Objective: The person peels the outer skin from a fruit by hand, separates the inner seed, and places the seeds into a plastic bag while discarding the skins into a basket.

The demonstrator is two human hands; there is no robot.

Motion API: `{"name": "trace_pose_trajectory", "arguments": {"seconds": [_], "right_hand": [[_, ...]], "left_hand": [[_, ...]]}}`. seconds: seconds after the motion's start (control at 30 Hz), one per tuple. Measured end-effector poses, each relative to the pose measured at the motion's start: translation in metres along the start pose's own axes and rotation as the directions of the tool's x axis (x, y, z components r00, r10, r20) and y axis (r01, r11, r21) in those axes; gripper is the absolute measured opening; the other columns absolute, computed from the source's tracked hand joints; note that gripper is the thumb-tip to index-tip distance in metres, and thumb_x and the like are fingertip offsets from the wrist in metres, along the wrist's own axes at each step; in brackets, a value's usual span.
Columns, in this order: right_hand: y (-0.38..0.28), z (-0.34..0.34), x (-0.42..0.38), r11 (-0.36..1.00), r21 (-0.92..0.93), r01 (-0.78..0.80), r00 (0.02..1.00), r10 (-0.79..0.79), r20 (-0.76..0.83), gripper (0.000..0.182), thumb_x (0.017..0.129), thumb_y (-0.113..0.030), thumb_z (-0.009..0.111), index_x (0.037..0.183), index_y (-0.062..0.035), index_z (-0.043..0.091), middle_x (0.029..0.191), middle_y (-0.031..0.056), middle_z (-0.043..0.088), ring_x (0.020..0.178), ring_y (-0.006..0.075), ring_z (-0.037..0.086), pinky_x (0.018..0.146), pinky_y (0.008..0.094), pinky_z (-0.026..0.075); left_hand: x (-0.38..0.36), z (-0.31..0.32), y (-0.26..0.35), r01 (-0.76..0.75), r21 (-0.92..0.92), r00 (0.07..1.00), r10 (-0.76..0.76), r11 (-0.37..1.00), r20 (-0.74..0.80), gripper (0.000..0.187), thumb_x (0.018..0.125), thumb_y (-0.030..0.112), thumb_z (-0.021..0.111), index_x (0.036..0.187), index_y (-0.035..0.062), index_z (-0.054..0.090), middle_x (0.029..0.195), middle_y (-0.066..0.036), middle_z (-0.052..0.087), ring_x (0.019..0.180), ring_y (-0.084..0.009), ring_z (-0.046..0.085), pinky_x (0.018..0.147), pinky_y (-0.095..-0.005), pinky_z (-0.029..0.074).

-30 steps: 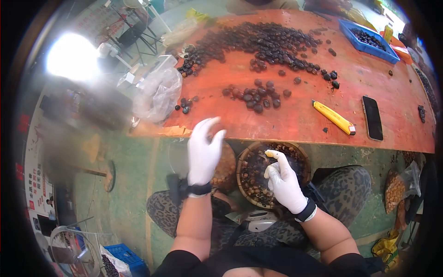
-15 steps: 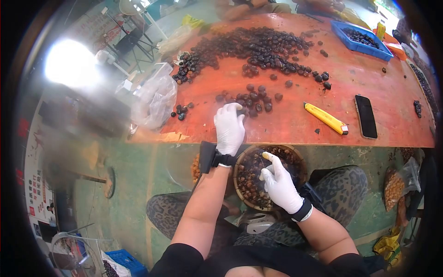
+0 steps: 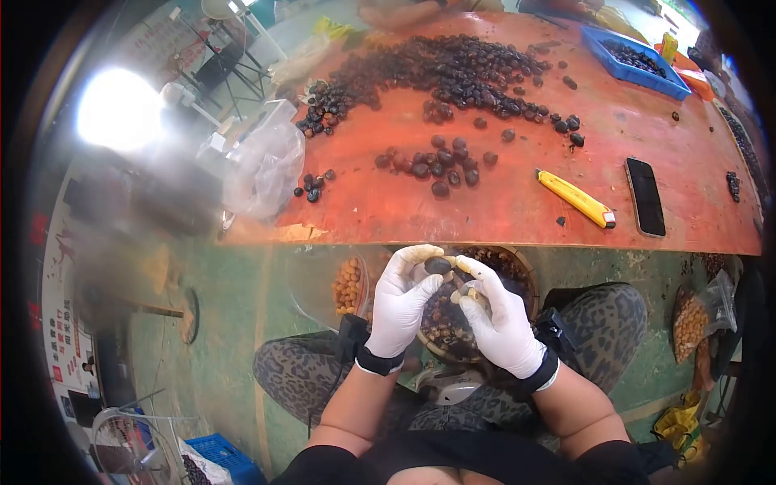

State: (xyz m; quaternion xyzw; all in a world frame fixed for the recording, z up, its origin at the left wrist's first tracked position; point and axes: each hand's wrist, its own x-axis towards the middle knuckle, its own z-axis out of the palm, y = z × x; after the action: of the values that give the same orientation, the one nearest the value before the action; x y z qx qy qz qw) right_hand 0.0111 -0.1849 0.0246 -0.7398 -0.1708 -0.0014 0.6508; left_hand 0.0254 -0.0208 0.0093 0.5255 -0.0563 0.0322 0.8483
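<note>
My left hand (image 3: 402, 301), in a white glove, pinches a dark round nut (image 3: 438, 265) between thumb and fingers. Close beside it, my gloved right hand (image 3: 499, 323) has its thumb and fingers pressed together around something small and pale that I cannot make out. Both hands are over a round basket (image 3: 529, 283) of brown pieces, below the table's front edge. On the red table (image 3: 356, 194) lies a small cluster of dark nuts (image 3: 438, 166), with a large heap of them (image 3: 461, 73) farther back.
A yellow cutter (image 3: 575, 198) and a black phone (image 3: 645, 196) lie at the table's right. A blue tray (image 3: 634, 65) holds dark nuts at the back right. A plastic bag (image 3: 267, 170) is at the left edge. Orange-yellow pieces (image 3: 347, 287) fill a container left of the basket.
My left hand has come back from the cluster on the table to the basket, now with a dark nut. My right hand has moved slightly to meet it.
</note>
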Motion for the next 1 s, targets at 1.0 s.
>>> {"name": "trace_pose_trajectory", "arguments": {"seconds": [1.0], "right_hand": [[0.003,-0.003,0.001,0.995,-0.099,0.011,0.999,-0.007,0.043,0.047,0.086,0.003,0.058,0.132,-0.0035,0.052,0.108,0.0183,0.066,0.091,0.0205,0.067,0.082,0.0284,0.051]], "left_hand": [[-0.006,0.0,-0.009,0.022,0.128,1.0,-0.022,0.992,-0.002,0.033,0.083,-0.001,0.067,0.115,-0.0035,0.058,0.115,-0.01,0.061,0.104,-0.0175,0.058,0.093,-0.0289,0.046]]}}
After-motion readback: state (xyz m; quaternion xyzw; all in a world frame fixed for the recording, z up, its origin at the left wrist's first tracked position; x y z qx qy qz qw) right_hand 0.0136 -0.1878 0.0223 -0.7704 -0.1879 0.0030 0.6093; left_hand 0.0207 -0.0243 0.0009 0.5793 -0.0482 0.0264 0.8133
